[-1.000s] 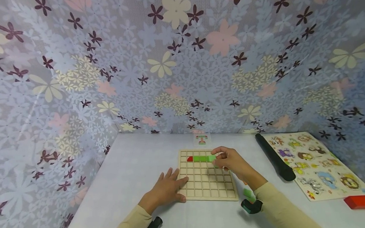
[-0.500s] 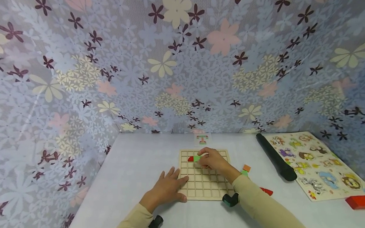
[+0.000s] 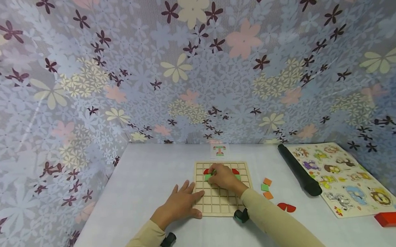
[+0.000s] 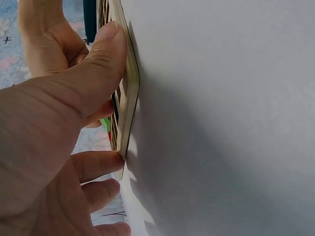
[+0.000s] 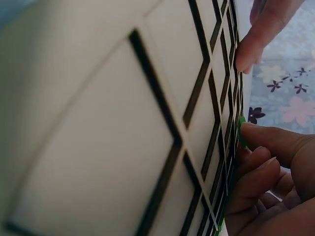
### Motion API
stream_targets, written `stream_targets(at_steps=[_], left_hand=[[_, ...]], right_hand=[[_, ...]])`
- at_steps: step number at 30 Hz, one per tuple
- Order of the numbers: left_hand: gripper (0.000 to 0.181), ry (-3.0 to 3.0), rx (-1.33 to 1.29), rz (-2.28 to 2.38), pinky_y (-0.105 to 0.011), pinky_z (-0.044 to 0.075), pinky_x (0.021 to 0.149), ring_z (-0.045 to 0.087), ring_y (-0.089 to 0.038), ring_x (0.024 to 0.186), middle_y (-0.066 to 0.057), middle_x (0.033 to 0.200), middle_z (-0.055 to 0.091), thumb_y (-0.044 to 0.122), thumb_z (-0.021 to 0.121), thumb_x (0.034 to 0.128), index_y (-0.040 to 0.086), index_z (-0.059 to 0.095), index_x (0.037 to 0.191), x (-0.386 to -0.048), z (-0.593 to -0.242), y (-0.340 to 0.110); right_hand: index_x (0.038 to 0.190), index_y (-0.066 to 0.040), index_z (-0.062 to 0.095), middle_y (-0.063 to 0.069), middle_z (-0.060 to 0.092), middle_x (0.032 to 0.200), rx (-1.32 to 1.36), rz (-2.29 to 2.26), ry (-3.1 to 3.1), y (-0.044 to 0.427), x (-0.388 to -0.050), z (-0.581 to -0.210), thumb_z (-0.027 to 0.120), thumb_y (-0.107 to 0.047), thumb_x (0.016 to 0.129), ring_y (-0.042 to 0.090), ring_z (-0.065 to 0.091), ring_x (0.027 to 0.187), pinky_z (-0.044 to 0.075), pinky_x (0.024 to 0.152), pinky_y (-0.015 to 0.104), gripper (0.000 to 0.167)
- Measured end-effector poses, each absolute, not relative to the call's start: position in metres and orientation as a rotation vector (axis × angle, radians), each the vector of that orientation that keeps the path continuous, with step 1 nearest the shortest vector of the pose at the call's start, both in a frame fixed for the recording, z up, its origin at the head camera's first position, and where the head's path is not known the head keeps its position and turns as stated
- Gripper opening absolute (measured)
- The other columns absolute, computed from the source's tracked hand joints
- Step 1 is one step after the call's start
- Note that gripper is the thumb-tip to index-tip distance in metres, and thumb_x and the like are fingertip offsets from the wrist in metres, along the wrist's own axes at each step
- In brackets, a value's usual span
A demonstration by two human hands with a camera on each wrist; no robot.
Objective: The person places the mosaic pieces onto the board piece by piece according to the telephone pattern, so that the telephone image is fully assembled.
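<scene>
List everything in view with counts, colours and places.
Table: 1, white, foreground
Floral backdrop: 1, mainly blue-grey, behind table
Grid board: 1, pale wood, mid-table
Picture card: 1, white, beyond grid board
Placed pieces: at least 2 red, 2 green, on grid board
Held piece: 1, green, over grid board
Loose squares: 2 orange, 1 green, right of grid board
Loose curved pieces: 2, red, nearer the person
Animal board: 1, cream, table's right
Rod: 1, black, left of animal board
Block: 1, red, by animal board
Wrist devices: 2, black, one per arm
Sleeves: 2, beige, on forearms
Left hand: 1, grid board's left edge
Right hand: 1, pinching held piece
</scene>
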State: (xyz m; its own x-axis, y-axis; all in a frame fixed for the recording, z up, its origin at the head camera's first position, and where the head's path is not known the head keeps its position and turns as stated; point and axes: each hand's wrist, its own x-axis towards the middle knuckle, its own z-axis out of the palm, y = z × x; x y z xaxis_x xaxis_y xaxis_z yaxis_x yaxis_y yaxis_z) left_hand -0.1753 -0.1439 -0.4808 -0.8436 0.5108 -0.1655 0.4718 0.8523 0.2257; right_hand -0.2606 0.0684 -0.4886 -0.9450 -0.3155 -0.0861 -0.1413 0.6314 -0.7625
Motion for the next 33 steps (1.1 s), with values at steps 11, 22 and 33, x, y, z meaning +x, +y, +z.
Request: stream_targets(at_steps=[11,22,33], left_hand=[[0.081,2.836,0.793,0.246,-0.071,0.027,0.113,0.028,-0.042,0.151,-0.021,0.16,0.038,0.059,0.073,0.0802,0.026,0.052,0.151,-0.176,-0.483,-0.146],[0.08,2.809,0.756,0.271,-0.069,0.024,0.116,0.026,-0.039,0.153,-0.019,0.162,0.036,0.056,0.075,0.0808,0.027,0.051,0.152,-0.174,-0.48,-0.143],[0.081,2.81,0.75,0.276,-0.069,0.025,0.116,0.028,-0.04,0.152,-0.02,0.161,0.037,0.056,0.076,0.0793,0.026,0.052,0.151,-0.173,-0.48,-0.143]], right_hand=[[0.11,-0.008,0.07,0.001,0.066,0.083,-0.381,-1.194,2.678,0.064,-0.261,-0.488,0.078,-0.012,0.087,0.017,0.059,0.071,0.049,0.064,0.032,0.025],[0.122,-0.001,0.063,0.008,0.057,0.091,-0.279,-1.73,2.489,0.139,-0.243,-0.429,0.069,-0.015,0.098,0.013,0.043,0.057,0.041,0.054,0.031,0.028],[0.119,-0.015,0.061,-0.003,0.054,0.092,-0.116,-1.864,2.468,0.249,-0.204,-0.409,0.066,-0.029,0.102,0.015,0.045,0.065,0.042,0.057,0.032,0.023]])
